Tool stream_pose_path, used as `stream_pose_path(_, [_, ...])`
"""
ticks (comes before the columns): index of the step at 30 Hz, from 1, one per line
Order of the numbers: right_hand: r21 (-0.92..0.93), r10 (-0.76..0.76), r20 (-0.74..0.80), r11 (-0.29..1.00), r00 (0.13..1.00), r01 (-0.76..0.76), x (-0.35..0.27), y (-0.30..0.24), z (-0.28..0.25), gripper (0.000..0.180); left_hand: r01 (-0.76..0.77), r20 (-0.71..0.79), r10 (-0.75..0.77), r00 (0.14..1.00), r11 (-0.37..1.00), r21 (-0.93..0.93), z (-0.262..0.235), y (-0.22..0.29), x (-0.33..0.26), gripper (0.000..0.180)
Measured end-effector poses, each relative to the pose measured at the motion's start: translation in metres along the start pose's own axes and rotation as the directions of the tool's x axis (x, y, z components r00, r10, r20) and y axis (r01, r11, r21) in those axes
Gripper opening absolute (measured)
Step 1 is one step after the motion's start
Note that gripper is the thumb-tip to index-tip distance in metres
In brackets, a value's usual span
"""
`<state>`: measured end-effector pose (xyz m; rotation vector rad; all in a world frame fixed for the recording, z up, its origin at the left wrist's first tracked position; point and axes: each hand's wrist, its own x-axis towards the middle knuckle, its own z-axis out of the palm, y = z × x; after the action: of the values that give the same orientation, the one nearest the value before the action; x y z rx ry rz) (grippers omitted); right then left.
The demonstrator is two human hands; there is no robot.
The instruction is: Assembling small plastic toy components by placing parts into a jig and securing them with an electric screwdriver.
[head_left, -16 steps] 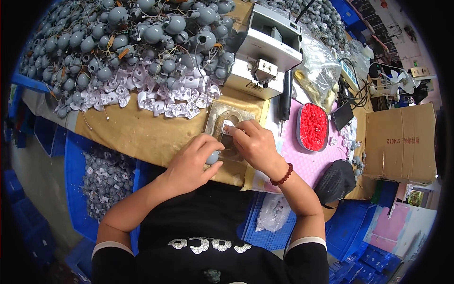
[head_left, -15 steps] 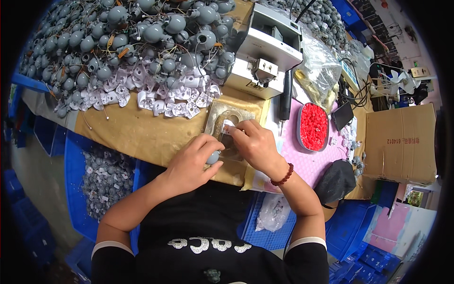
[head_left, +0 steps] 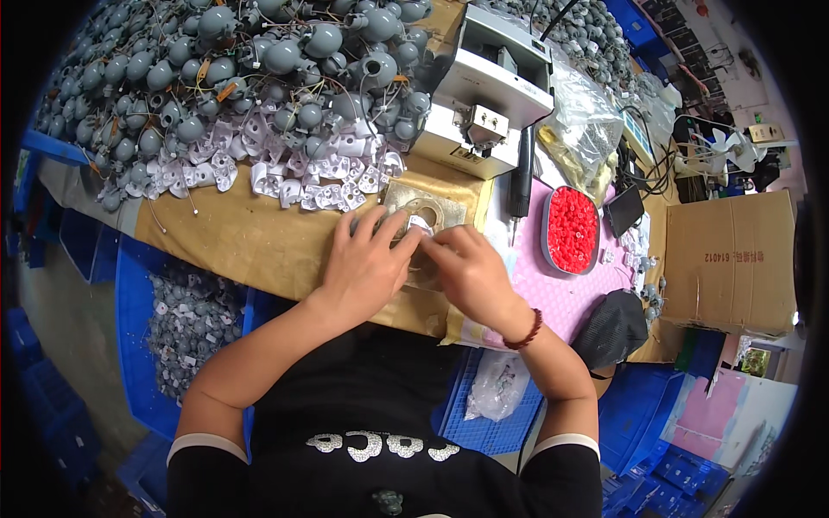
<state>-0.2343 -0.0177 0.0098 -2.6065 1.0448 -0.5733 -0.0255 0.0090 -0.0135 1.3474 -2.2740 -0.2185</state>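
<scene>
A small white plastic part [head_left: 420, 224] sits over a flat fixture plate [head_left: 453, 208] with a rounded recess, at the table's front edge. My left hand [head_left: 364, 266] reaches over the plate's left side with fingers bent, its thumb and forefinger closed at the white part. From the right, my right hand [head_left: 473, 274] pinches the same part's edge between thumb and forefinger. The grey ball is hidden, and what lies under my left palm cannot be seen.
Beyond my hands lie white plastic pieces [head_left: 324, 188] and a heap of grey ball housings [head_left: 281, 57] with wires. A white machine [head_left: 484, 129] stands behind the plate. To the right are a black screwdriver [head_left: 521, 186], a tray of red pieces [head_left: 572, 231] and a carton [head_left: 730, 259].
My left hand has moved up onto the plate, and the grey ball under it has gone from sight. My right hand has shifted slightly down and right, still at the white part.
</scene>
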Motion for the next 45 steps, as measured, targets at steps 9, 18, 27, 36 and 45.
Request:
stream_pose_path(9, [0.282, 0.257, 0.081, 0.921, 0.963, -0.27, -0.039, 0.034, -0.021, 0.03, -0.102, -0.01, 0.101, 0.995, 0.994, -0.03, 0.01, -0.01, 0.005, 0.045])
stream_pose_path(18, [0.713, 0.517, -0.325, 0.684, 0.792, -0.154, -0.017, 0.044, 0.026, 0.028, -0.119, -0.018, 0.118, 0.993, 0.991, -0.059, 0.007, -0.011, 0.006, 0.044])
stream_pose_path(27, [0.92, 0.348, 0.379, -0.245, 0.858, -0.307, 0.012, 0.046, 0.004, 0.052, -0.141, -0.014, 0.14, 0.99, 0.986, -0.092, 0.009, -0.021, 0.008, 0.035])
stream_pose_path(36, [0.474, 0.42, 0.124, 0.771, 0.899, -0.426, 0.025, 0.03, 0.002, 0.047, -0.168, -0.034, 0.165, 0.986, 0.973, -0.158, 0.011, -0.03, 0.012, 0.027])
stream_pose_path(45, [0.397, 0.441, 0.005, 0.823, 0.897, -0.407, 0.028, 0.023, 0.005, 0.046, -0.004, -0.02, 0.0, 1.0, 0.983, -0.184, 0.003, -0.011, 0.034, 0.028])
